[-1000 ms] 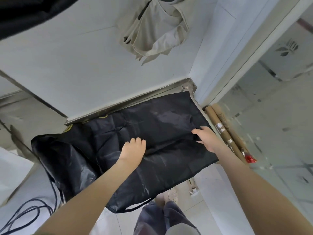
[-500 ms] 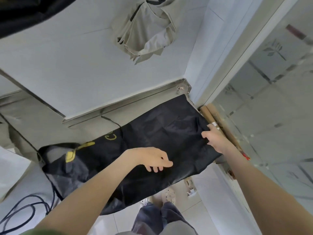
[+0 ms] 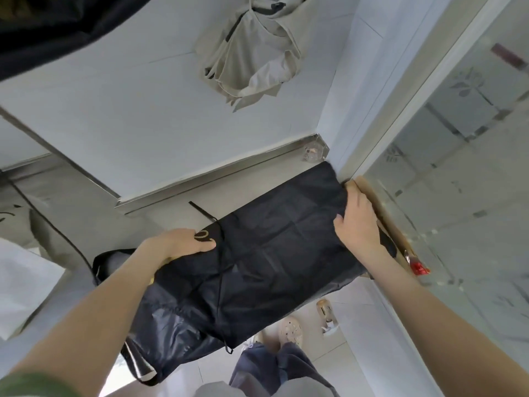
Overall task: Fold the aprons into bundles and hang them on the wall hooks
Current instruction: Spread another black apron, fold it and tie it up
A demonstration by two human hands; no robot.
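Observation:
A black apron (image 3: pixel 272 253) lies folded over on the steel counter (image 3: pixel 160 222), its strings trailing across the cloth. My left hand (image 3: pixel 186 242) grips the apron's left folded edge, where a yellow print shows. My right hand (image 3: pixel 356 222) holds the apron's right edge near the wall corner, fingers curled over the cloth. A beige apron bundle (image 3: pixel 254 50) hangs on the white wall above. Another black cloth (image 3: pixel 43 30) hangs at the top left.
Cardboard tubes (image 3: pixel 392 230) lean by the glass door (image 3: pixel 458 173) on the right. A white bag (image 3: pixel 20 285) sits at the left with a black cable (image 3: pixel 57 233) beside it. Below the counter edge are my feet in pale shoes (image 3: pixel 292 330).
My left hand has carried the apron's left part over to the right, making the cloth narrower. My right hand has slid to the far right edge and grips it.

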